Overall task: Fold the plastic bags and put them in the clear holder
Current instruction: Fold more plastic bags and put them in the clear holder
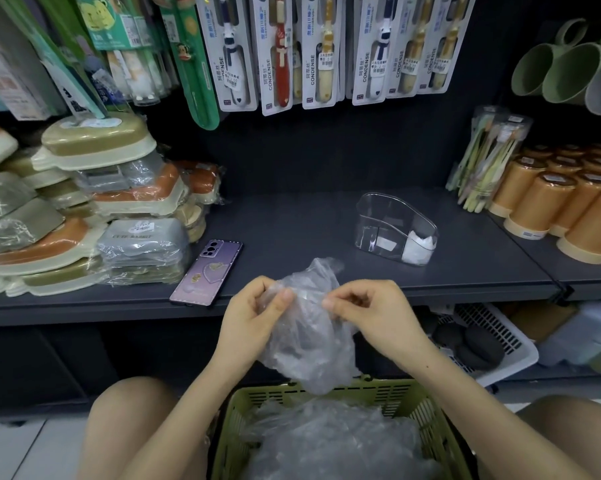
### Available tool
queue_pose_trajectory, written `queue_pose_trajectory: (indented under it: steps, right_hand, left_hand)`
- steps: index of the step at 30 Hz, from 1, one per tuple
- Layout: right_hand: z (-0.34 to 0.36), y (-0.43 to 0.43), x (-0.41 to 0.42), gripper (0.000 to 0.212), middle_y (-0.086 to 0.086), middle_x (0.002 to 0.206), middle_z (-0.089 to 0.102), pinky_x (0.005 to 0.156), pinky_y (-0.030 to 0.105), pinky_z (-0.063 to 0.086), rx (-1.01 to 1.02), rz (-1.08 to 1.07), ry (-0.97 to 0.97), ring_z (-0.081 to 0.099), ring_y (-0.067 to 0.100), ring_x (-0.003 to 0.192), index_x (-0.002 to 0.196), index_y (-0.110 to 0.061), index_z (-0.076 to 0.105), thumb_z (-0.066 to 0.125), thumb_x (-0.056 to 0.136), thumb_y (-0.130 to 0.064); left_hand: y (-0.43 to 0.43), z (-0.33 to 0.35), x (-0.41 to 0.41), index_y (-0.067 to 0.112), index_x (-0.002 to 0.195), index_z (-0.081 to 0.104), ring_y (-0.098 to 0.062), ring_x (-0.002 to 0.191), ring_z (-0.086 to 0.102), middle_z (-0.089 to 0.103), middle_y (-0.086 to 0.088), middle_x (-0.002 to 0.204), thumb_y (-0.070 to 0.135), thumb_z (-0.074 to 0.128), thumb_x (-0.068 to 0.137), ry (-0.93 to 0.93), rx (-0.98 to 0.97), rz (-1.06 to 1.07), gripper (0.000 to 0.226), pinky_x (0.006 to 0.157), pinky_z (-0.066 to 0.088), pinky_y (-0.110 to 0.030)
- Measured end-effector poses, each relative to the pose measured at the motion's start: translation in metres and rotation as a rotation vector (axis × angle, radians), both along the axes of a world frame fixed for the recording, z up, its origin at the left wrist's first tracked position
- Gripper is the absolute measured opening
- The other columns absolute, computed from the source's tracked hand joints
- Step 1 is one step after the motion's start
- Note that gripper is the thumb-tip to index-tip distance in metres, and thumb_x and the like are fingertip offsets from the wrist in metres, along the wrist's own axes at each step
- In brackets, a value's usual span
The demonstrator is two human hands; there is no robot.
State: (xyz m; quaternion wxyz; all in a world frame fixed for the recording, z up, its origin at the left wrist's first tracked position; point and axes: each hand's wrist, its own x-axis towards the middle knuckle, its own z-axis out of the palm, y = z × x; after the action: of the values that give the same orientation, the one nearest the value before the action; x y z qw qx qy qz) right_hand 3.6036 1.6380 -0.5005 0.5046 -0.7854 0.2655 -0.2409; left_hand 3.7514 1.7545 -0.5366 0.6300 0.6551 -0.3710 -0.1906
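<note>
Pinching top edge of crumpled plastic bag (306, 337) w/ L hand (254, 310), thumb + fingers curled on it; same w/ R hand (368, 306), just beside. Held above green basket (236, 407) of more bags (326, 441), in front of shelf (292, 230). On shelf: clear holder (389, 220) upright, white wad (417, 249) at its right end.

The plastic bag (306, 327) is thin, crinkled, glossy film; the clear holder (394, 226) is smooth, shiny hard plastic; the shelf (292, 230) looks matt.
</note>
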Motion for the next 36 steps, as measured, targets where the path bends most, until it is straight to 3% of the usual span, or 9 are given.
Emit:
queue_pose_trajectory:
  steps: [6, 9, 11, 13, 15, 19, 22, 27, 36]
  right_hand:
    - [0.016, -0.026, -0.009, 0.026, -0.004, 0.064, 0.067, 0.055, 0.016, 0.043, -0.315, -0.017, 0.119, 0.056, 0.007, 0.053, 0.071, -0.013, 0.073, 0.064, 0.090, -0.028]
    - [0.021, -0.038, -0.006, 0.037, 0.003, 0.063, 0.060, 0.067, 0.030, 0.045, -0.505, 0.051, 0.182, 0.055, 0.015, 0.063, 0.068, -0.005, 0.063, 0.055, 0.095, -0.030]
    - [0.023, -0.047, 0.000, 0.039, 0.005, 0.065, 0.058, 0.072, 0.034, 0.043, -0.580, 0.086, 0.197, 0.053, 0.019, 0.070, 0.068, -0.004, 0.057, 0.051, 0.097, -0.029]
    - [0.024, -0.052, 0.007, 0.036, 0.003, 0.072, 0.061, 0.075, 0.033, 0.040, -0.628, 0.114, 0.212, 0.054, 0.020, 0.078, 0.075, -0.005, 0.062, 0.049, 0.098, -0.029]
    - [0.026, -0.054, 0.015, 0.033, 0.001, 0.079, 0.064, 0.076, 0.030, 0.038, -0.660, 0.132, 0.209, 0.053, 0.018, 0.081, 0.083, -0.006, 0.066, 0.049, 0.099, -0.029]
    - [0.027, -0.057, 0.027, 0.036, -0.004, 0.080, 0.067, 0.074, 0.030, 0.044, -0.592, 0.138, 0.104, 0.056, 0.012, 0.078, 0.089, -0.010, 0.071, 0.046, 0.097, -0.035]
    - [0.020, -0.069, 0.028, 0.028, -0.006, 0.088, 0.071, 0.084, 0.030, 0.050, -0.344, 0.036, 0.013, 0.065, 0.008, 0.088, 0.099, -0.016, 0.071, 0.046, 0.100, -0.029]
    - [-0.013, -0.102, 0.035, 0.032, -0.001, 0.128, 0.063, 0.099, 0.022, 0.036, -0.447, -0.030, 0.267, 0.054, 0.015, 0.122, 0.128, -0.015, 0.060, 0.043, 0.102, -0.023]
    - [-0.040, -0.155, 0.045, 0.036, 0.006, 0.133, 0.058, 0.100, 0.028, 0.034, -0.484, -0.114, 0.395, 0.050, 0.023, 0.125, 0.133, -0.011, 0.055, 0.045, 0.101, -0.023]
  left_hand:
    - [0.004, 0.001, 0.023, 0.033, 0.075, 0.061, -0.002, 0.063, 0.054, 0.059, 0.014, 0.063, 0.075, 0.049, 0.068, -0.654, 0.286, 0.096, 0.044, 0.057, 0.035, -0.013]
    - [-0.004, 0.005, 0.032, 0.024, 0.078, 0.067, -0.011, 0.055, 0.057, 0.057, 0.010, 0.058, 0.079, 0.040, 0.075, -1.039, 0.277, 0.120, 0.061, 0.049, 0.034, -0.017]
    - [-0.010, 0.012, 0.037, 0.025, 0.088, 0.070, -0.014, 0.069, 0.064, 0.067, 0.012, 0.075, 0.078, 0.042, 0.072, -1.130, 0.309, 0.058, 0.062, 0.061, 0.044, -0.022]
    - [-0.012, 0.028, 0.038, 0.032, 0.114, 0.063, -0.007, 0.103, 0.060, 0.065, 0.016, 0.110, 0.077, 0.049, 0.066, -0.923, 0.400, -0.119, 0.067, 0.087, 0.045, -0.029]
    - [-0.019, 0.043, 0.033, 0.039, 0.125, 0.052, 0.007, 0.117, 0.048, 0.054, 0.024, 0.125, 0.074, 0.053, 0.065, -0.527, 0.371, -0.292, 0.069, 0.100, 0.037, -0.016]
    - [-0.050, 0.051, 0.017, 0.031, 0.095, 0.066, 0.001, 0.086, 0.062, 0.068, 0.016, 0.091, 0.060, 0.056, 0.079, -0.377, 0.209, -0.256, 0.035, 0.078, 0.048, -0.020]
    - [-0.066, 0.040, 0.017, 0.024, 0.075, 0.063, -0.004, 0.062, 0.050, 0.060, 0.011, 0.067, 0.044, 0.059, 0.083, -0.358, 0.150, -0.150, 0.022, 0.061, 0.040, -0.024]
    - [-0.073, 0.024, 0.027, 0.021, 0.074, 0.064, -0.007, 0.068, 0.052, 0.059, 0.007, 0.068, 0.039, 0.067, 0.085, -0.125, 0.107, -0.115, 0.022, 0.069, 0.041, -0.028]
    - [-0.089, 0.018, 0.048, 0.022, 0.065, 0.062, -0.011, 0.081, 0.055, 0.057, 0.005, 0.073, 0.036, 0.069, 0.076, 0.266, -0.052, -0.150, 0.020, 0.081, 0.041, -0.028]
